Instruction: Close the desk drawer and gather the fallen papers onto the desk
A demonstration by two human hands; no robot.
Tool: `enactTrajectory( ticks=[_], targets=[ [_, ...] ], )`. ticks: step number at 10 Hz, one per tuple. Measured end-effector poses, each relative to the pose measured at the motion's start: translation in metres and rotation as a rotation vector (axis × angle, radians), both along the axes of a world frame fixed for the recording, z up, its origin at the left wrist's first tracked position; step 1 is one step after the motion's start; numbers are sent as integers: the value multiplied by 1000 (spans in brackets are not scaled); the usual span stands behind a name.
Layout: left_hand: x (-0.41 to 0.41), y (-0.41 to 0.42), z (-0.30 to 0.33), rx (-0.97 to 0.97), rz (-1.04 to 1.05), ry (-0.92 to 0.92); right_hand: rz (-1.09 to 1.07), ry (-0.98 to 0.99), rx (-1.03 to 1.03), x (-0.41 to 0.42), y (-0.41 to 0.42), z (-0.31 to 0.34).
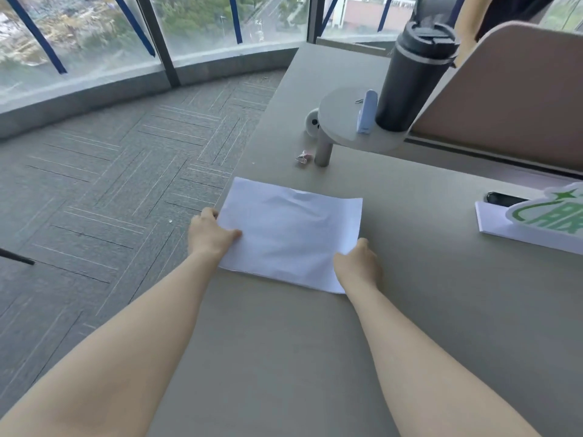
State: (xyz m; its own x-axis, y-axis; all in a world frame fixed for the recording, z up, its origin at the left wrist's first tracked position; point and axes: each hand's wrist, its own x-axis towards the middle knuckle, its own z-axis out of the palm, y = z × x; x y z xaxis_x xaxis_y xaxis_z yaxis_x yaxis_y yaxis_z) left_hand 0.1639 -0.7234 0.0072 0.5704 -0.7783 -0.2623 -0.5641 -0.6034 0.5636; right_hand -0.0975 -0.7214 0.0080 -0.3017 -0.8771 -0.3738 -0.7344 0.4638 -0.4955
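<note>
Desk (pixel 426 326) surface fills the right and lower view, grey carpet (pixel 104 184) beside it on the left. Papers (pixel 290 231) lie flat as a white stack at the desk's left edge, one corner overhanging the carpet. Left hand (pixel 211 236) pinches the stack's left edge, thumb on top, its grip closed on the sheets. Right hand (pixel 358 266) holds the near right corner likewise. Farther back, a dark tumbler (pixel 413 77) stands on a small round shelf (pixel 344 121).
</note>
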Motion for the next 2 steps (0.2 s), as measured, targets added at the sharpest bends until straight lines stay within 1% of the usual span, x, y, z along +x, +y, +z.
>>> enactTrajectory(
  ticks=[1, 2],
  targets=[
    [0, 10, 7, 14, 33, -34, -133, -15, -107, -2, 8, 3],
    [-11, 46, 9, -190, 172, 26, -319, -223, -169, -18, 30, 11]
  ],
)
